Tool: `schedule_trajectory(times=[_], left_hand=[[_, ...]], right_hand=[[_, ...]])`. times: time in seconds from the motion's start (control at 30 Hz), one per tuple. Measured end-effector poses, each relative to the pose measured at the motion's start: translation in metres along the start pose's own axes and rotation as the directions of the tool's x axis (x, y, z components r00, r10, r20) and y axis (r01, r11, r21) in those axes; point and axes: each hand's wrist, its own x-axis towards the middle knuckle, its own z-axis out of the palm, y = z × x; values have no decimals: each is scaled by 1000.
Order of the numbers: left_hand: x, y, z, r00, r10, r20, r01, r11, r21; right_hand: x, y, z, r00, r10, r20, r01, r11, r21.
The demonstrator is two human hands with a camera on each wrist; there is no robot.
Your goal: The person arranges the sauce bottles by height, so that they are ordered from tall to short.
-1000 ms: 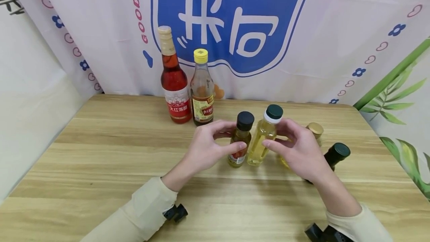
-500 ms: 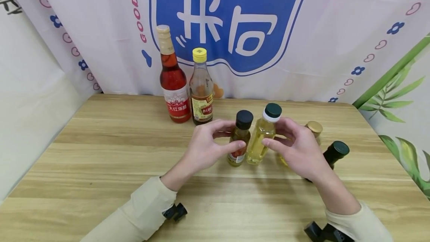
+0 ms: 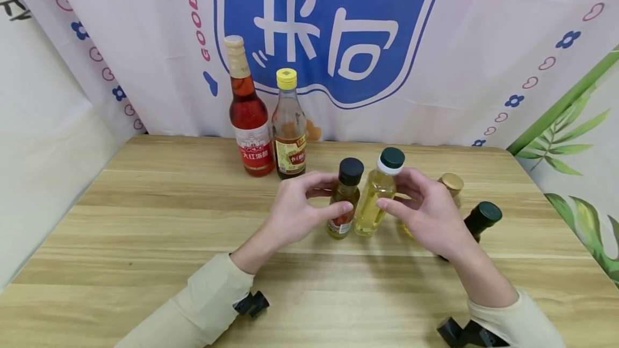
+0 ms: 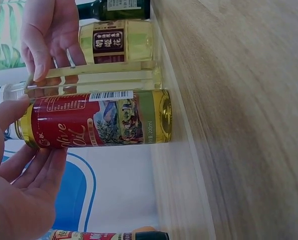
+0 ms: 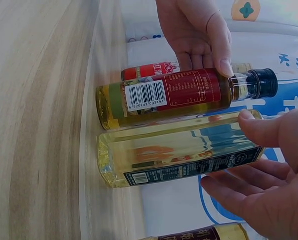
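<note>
My left hand (image 3: pixel 302 205) holds a small olive oil bottle (image 3: pixel 341 226) with a black cap, thumb on the near side and fingers behind. Its red "Olive Oil" label faces the left wrist view, where the bottle (image 4: pixel 89 120) shows almost whole. Close beside it, my right hand (image 3: pixel 432 214) holds a clear square bottle of pale yellow oil (image 3: pixel 369 211) between thumb and fingers. That bottle has a dark green cap over a white collar and leans slightly to the right. A dark label (image 5: pixel 188 169) runs along one of its sides. Both bottles are low over the wooden table (image 3: pixel 193 214).
Back left stand a tall red vinegar bottle (image 3: pixel 253 144) and a yellow-capped bottle (image 3: pixel 290 144). Partly hidden by my right hand are a gold-capped oil bottle (image 3: pixel 452 182) and a dark green-capped bottle (image 3: pixel 483 218). A printed curtain (image 3: pixel 459 85) hangs behind the table.
The head view has shifted very slightly. Both hands keep their hold on the two bottles in the same places.
</note>
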Motion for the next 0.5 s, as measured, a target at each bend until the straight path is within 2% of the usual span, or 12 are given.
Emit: schedule_trajectory(times=[0.3,0.5], left_hand=[[1,2,-2,999,-46,15,47,999,-14],[1,3,-4,999,-39,29,39,999,2]], right_hand=[[1,-1,0,1000,3,5,-3,1000,7],[0,-1,0,1000,8,6,-9,1000,9]])
